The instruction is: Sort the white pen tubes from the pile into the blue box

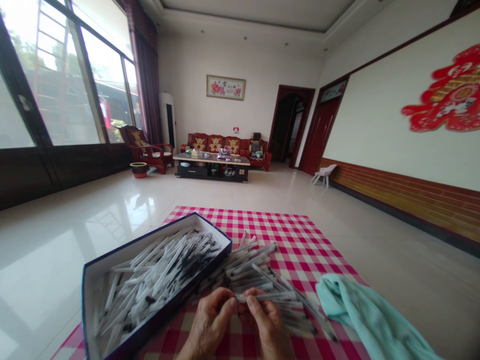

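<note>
Together, left hand (pixel 209 322) and right hand (pixel 267 325) pinch 1 pen (pixel 267 296).

Slim black-tipped pens (pixel 247 267), loose heap, one lifted crosswise.

The left hand (pixel 208 324) and right hand (pixel 265 326) are bare, short-nailed and creased across the knuckles.

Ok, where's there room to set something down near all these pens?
Checked cloth shows beyond the pen pile, between the box and the towel. Shiny floor lies left of the box. It's crowded in the box, full of pens, and around the left hand and right hand.
</note>
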The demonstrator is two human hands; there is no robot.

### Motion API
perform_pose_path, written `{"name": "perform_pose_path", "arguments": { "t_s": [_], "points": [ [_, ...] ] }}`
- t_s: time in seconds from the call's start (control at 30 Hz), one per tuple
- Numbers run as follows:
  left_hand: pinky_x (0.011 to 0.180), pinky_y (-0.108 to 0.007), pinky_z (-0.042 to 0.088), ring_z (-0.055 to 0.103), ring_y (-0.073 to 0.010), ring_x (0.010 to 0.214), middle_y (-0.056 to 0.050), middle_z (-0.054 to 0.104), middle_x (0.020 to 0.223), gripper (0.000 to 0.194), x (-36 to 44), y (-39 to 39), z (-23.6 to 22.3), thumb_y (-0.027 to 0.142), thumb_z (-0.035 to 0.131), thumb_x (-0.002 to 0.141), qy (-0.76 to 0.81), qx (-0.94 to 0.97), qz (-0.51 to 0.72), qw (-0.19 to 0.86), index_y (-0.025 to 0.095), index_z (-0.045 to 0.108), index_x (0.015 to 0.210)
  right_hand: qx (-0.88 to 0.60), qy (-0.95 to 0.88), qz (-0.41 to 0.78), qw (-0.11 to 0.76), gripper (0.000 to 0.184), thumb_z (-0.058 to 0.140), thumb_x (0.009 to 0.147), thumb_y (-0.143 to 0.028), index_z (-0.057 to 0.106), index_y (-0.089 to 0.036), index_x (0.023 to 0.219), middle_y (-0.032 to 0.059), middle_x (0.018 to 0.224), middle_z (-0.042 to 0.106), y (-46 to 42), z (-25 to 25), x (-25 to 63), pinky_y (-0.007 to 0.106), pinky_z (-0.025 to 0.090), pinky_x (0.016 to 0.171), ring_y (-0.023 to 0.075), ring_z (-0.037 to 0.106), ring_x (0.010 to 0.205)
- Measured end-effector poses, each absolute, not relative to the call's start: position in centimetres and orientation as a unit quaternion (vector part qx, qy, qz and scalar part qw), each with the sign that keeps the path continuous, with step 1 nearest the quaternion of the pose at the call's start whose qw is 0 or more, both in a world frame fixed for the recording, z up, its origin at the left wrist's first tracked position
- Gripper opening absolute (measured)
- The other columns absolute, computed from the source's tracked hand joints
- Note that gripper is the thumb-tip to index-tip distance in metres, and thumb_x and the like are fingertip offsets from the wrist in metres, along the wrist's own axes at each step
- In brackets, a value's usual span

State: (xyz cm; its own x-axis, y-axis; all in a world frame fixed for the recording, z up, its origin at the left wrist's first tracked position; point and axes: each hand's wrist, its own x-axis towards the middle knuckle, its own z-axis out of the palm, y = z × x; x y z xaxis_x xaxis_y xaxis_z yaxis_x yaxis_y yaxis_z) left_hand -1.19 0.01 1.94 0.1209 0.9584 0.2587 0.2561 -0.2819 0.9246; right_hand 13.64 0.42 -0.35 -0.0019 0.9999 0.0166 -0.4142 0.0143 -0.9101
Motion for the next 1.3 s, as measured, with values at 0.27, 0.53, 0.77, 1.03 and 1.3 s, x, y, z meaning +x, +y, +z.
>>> {"name": "perform_pose_path", "arguments": {
  "t_s": [0.27,0.53,0.77,1.03,1.3],
  "points": [
    [0.047,-0.02,0.027,0.034,-0.0093,0.05,0.005,0.039,0.053,0.047,-0.7,0.5,0.8,0.053,0.039,0.088,0.499,0.609,0.45,0.422,0.018,0.045,0.058,-0.359,-0.394,0.604,0.593,0.024,0.071,0.074,-0.039,0.065,-0.019,0.087,0.0041,0.072,0.072,0.5,-0.5,13.6,0.031,0.05,0.061,0.0204,0.065,0.065],
    [0.056,-0.02,0.035,0.045,-0.0121,0.06,0.0,0.055,0.065,0.035,-1.2,0.1,1.8,0.047,0.049,0.085,0.464,0.627,0.475,0.408,0.014,0.061,0.079,-0.362,-0.378,0.607,0.598,0.022,0.07,0.075,-0.038,0.065,-0.02,0.087,0.0048,0.076,0.073,0.5,-0.6,13.7,0.03,0.05,0.063,0.0201,0.066,0.067],
    [0.05,-0.02,0.03,0.037,-0.0101,0.053,0.004,0.045,0.056,0.041,-1.0,0.5,1.3,0.051,0.047,0.084,0.492,0.617,0.464,0.403,0.015,0.055,0.068,-0.365,-0.388,0.603,0.594,0.024,0.071,0.075,-0.038,0.064,-0.019,0.088,0.0048,0.075,0.073,0.5,-0.5,13.6,0.031,0.051,0.064,0.0209,0.066,0.069],
    [0.045,-0.022,0.027,0.037,-0.0098,0.047,0.004,0.042,0.049,0.052,-0.6,0.9,0.4,0.061,0.036,0.085,0.508,0.586,0.431,0.461,0.017,0.046,0.058,-0.361,-0.395,0.602,0.592,0.026,0.073,0.073,-0.038,0.065,-0.018,0.087,0.0049,0.074,0.073,0.5,-0.9,13.6,0.03,0.05,0.061,0.0201,0.065,0.066],
    [0.046,-0.02,0.029,0.039,-0.0081,0.05,0.004,0.049,0.06,0.039,-1.1,0.8,1.0,0.053,0.055,0.08,0.446,0.559,0.471,0.516,0.014,0.056,0.076,-0.369,-0.387,0.605,0.59,0.026,0.072,0.073,-0.04,0.065,-0.019,0.088,0.007,0.081,0.074,0.5,-0.8,13.7,0.032,0.051,0.063,0.0223,0.066,0.071]
  ]
}}
